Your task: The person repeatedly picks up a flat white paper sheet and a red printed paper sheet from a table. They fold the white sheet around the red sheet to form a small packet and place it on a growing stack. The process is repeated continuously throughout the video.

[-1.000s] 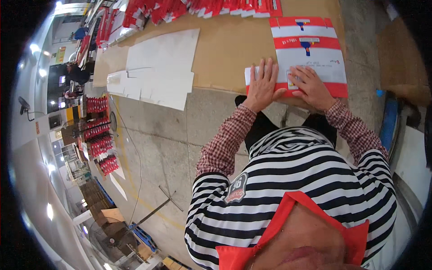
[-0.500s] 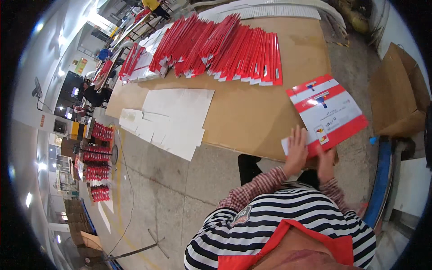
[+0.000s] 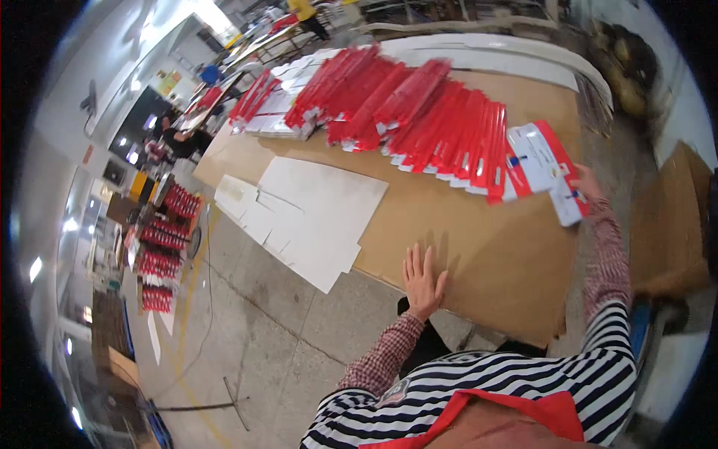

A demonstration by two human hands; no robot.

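Observation:
My right hand (image 3: 591, 187) reaches out to the far right of the table, its fingers closed on the edge of a flat red-and-white printed carton (image 3: 537, 159). The carton lies against the right end of a long row of similar red flat cartons (image 3: 449, 127), which overlap and lean on one another. A small flap of the held carton sticks out toward me. My left hand (image 3: 424, 286) rests palm down near the table's front edge, fingers stretched and holding nothing. Its nearest surface is the brown cardboard table top (image 3: 486, 262).
A white die-cut cardboard sheet (image 3: 321, 202) overhangs the front edge on the left. White sheets (image 3: 486, 56) lie along the back. A brown cardboard box (image 3: 669, 224) stands on the right. Stacks of red cartons (image 3: 161, 262) and a person in yellow (image 3: 307, 15) are farther off.
My right hand has carried the carton from the near right corner away to the row's right end. My left hand has let go and moved left onto the table top. The view has shifted.

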